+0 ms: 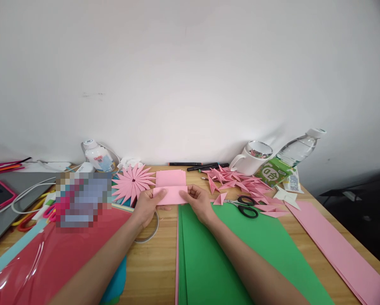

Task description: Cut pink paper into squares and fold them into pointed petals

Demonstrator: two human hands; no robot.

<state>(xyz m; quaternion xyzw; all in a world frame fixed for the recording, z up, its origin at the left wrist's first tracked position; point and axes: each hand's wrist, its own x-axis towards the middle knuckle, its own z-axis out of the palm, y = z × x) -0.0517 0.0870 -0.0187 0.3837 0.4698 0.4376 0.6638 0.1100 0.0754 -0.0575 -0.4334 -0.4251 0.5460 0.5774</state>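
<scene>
Between my hands is a pink paper rectangle (174, 199), held level above the table. My left hand (148, 205) pinches its left end, thumb on top and fingers beneath. At the right end, my right hand (200, 203) grips it with the thumb on the near face. Just behind it lies a stack of pink paper pieces (171, 176). A pink pinwheel-like paper star (133, 181) sits left of the stack. To the right are several folded pink paper triangles (237, 180) and black-handled scissors (247, 206).
Green paper sheets (240, 254) lie under my right forearm, a red sheet (82, 245) under the left. Pink strips (336, 250) run along the right edge. Against the wall stand a white mug (251, 159), a tilted water bottle (301, 146), a white bottle (97, 156) and black markers (185, 164).
</scene>
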